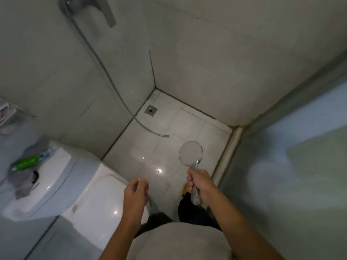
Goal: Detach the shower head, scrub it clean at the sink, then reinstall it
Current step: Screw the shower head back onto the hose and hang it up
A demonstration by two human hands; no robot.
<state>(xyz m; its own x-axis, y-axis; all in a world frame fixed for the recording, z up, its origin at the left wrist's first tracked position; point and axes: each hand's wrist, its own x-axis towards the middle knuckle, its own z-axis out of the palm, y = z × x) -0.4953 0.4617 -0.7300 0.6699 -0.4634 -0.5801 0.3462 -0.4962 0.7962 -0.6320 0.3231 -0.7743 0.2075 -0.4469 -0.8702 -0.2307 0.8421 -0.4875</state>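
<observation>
- Right hand: fingers curled round the clear handle of the shower head, thumb on top. Grip sits at mid-handle; the butt end of the handle sticks out below the fist.
- Shower head: detached from its hose, held upright over the shower floor, round face tipped up toward the person. Face looks pale and frosted; the nozzle pattern is too blurred to read.
- Left hand: holds nothing. Fingers loosely curled inward, fingertips close to the thumb. It hovers over the front edge of the toilet lid, not visibly touching it.
- Both forearms bare, extending from a grey shirt at the bottom edge of view.
- Hose: hangs from the wall mixer at top left, runs down the wall and onto the floor tiles. Its free metal end lies on the tiles, well apart from the shower head.
- Floor drain: square grate in the far corner, just beside the hose where it meets the floor.
- Tiles show wet glints near the toilet.
- Toilet cistern, left: a green tube and grey cloth lie on its lid.
- Wire rack at far left edge, contents unclear.
- Frosted glass panel on the right.
</observation>
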